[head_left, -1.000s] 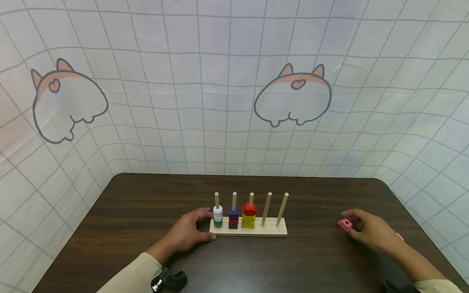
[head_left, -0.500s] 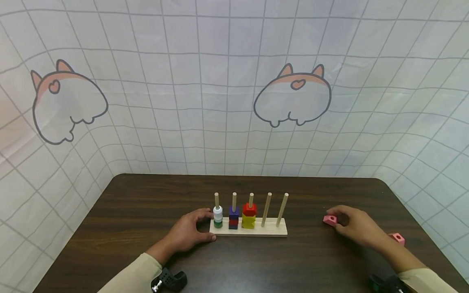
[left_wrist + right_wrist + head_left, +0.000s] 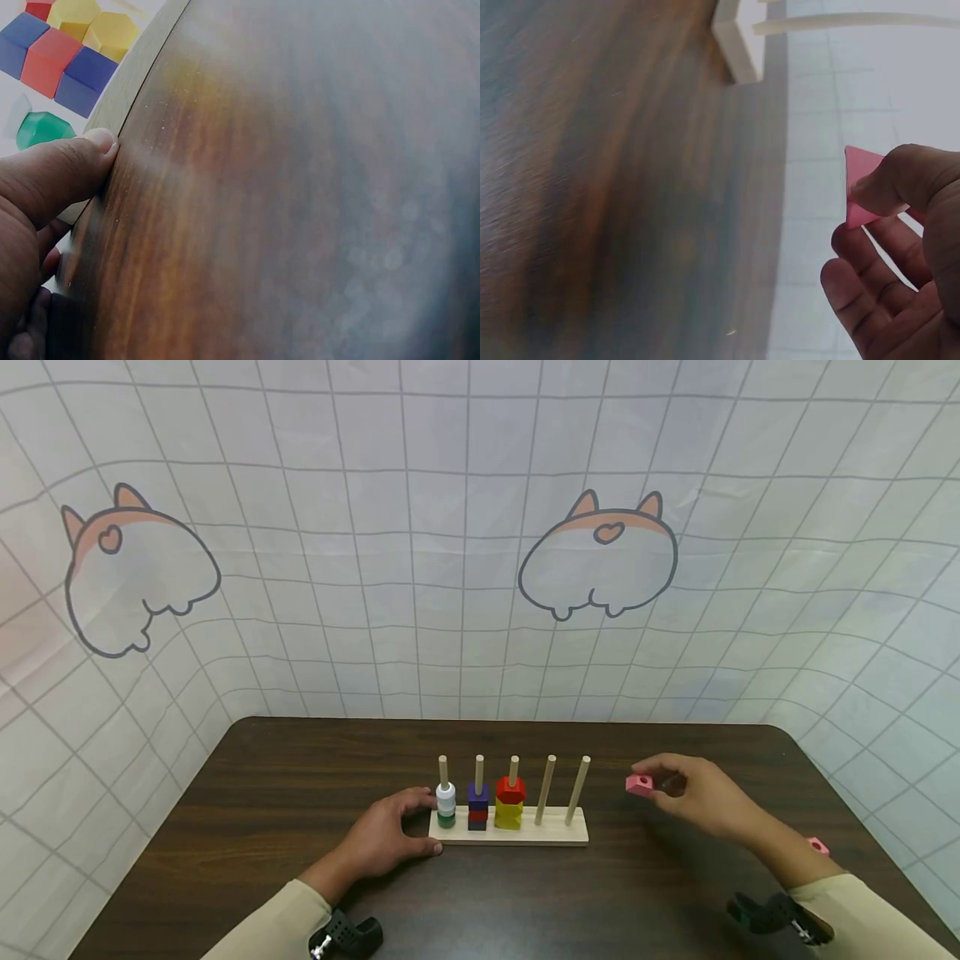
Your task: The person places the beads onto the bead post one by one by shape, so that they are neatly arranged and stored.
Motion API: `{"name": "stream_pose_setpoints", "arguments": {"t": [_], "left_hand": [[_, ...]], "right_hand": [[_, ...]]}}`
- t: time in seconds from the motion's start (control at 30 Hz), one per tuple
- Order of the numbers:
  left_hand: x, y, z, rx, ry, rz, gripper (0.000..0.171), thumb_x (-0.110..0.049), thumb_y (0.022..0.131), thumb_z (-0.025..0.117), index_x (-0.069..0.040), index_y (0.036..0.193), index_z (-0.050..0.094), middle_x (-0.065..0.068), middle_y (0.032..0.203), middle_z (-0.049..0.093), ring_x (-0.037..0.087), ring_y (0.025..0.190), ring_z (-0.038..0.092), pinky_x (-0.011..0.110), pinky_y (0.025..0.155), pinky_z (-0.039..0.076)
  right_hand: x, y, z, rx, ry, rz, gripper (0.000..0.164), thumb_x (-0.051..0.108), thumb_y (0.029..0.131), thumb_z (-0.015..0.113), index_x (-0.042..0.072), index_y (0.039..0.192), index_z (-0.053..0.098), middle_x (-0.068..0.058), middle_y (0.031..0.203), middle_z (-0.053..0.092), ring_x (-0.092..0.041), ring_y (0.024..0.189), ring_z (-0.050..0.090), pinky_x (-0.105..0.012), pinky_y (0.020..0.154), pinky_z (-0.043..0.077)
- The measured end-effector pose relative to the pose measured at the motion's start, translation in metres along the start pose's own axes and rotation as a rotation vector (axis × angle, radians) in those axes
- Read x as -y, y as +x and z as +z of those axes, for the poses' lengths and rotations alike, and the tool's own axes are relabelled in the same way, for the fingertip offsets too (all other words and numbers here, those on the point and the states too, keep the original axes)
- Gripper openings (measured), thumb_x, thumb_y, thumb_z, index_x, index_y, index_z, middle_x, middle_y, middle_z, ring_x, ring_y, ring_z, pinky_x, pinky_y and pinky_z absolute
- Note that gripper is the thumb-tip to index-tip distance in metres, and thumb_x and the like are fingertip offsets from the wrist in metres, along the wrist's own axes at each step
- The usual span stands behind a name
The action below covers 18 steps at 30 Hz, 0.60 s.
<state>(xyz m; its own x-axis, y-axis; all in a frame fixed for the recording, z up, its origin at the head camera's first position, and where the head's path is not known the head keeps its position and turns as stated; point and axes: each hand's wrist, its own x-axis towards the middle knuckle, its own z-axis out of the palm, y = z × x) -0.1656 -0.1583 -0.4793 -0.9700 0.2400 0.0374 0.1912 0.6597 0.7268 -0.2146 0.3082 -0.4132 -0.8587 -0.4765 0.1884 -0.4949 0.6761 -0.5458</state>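
A wooden peg stand with several upright pegs sits mid-table. My left hand grips its left end; in the left wrist view the thumb lies along the base's edge. White and green beads fill the leftmost peg. Beside them are purple, red and dark blocks, then red over yellow blocks. The two right pegs are bare. To the stand's right, my right hand pinches a pink block with a hole, held above the table; the right wrist view shows its triangular side.
Another pink block lies on the dark wooden table by the right forearm, partly covered by it. A white gridded curtain with cartoon animal prints hangs behind and at both sides.
My right hand has carried the pink block leftward and upward, closer to the stand. The other pink block has come into fuller view behind the forearm. The left hand and stand stay put.
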Motion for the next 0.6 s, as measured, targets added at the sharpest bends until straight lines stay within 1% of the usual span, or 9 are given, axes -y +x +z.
{"name": "stream_pose_setpoints", "arguments": {"t": [0.13,0.2,0.33,0.43,0.6], "left_hand": [[0.000,0.000,0.000,-0.001,0.004,0.000,0.054,-0.032,0.076,0.093,-0.017,0.123,0.071,0.012,0.146,0.056,0.038,0.137,0.048,0.059,0.111,0.037],[0.000,0.000,0.000,-0.002,0.006,0.002,0.054,-0.032,0.076,0.093,-0.017,0.123,0.071,0.012,0.146,0.056,0.038,0.137,0.049,0.059,0.111,0.037],[0.001,0.000,0.000,-0.002,0.008,0.002,0.055,-0.033,0.076,0.093,-0.017,0.124,0.071,0.012,0.146,0.056,0.038,0.137,0.049,0.059,0.111,0.037],[0.000,-0.001,0.001,0.000,0.008,-0.001,0.055,-0.034,0.076,0.092,-0.017,0.124,0.071,0.012,0.146,0.056,0.038,0.137,0.048,0.059,0.111,0.037],[0.000,-0.001,0.000,0.001,0.011,-0.003,0.054,-0.034,0.076,0.092,-0.017,0.124,0.071,0.012,0.147,0.056,0.038,0.138,0.048,0.059,0.111,0.036]], "right_hand": [[0.013,0.008,-0.005,0.000,-0.017,-0.034,0.037,0.001,0.090,0.075,0.013,0.124,0.070,0.006,0.109,0.069,-0.017,0.094,0.066,-0.034,0.079,0.057],[0.019,0.012,-0.009,-0.001,-0.023,-0.051,0.037,0.000,0.090,0.075,0.014,0.124,0.070,0.006,0.108,0.069,-0.016,0.094,0.066,-0.035,0.080,0.057],[0.034,0.020,-0.018,-0.002,-0.028,-0.068,0.037,0.001,0.090,0.074,0.016,0.123,0.070,0.008,0.104,0.069,-0.011,0.090,0.064,-0.037,0.079,0.057],[0.046,0.025,-0.026,0.003,-0.020,-0.070,0.037,0.001,0.090,0.074,0.015,0.124,0.070,0.008,0.101,0.069,-0.010,0.087,0.065,-0.036,0.077,0.057],[0.062,0.032,-0.036,0.019,-0.006,-0.094,0.039,-0.001,0.089,0.074,0.013,0.126,0.069,0.006,0.100,0.069,-0.011,0.085,0.066,-0.032,0.073,0.056]]}}
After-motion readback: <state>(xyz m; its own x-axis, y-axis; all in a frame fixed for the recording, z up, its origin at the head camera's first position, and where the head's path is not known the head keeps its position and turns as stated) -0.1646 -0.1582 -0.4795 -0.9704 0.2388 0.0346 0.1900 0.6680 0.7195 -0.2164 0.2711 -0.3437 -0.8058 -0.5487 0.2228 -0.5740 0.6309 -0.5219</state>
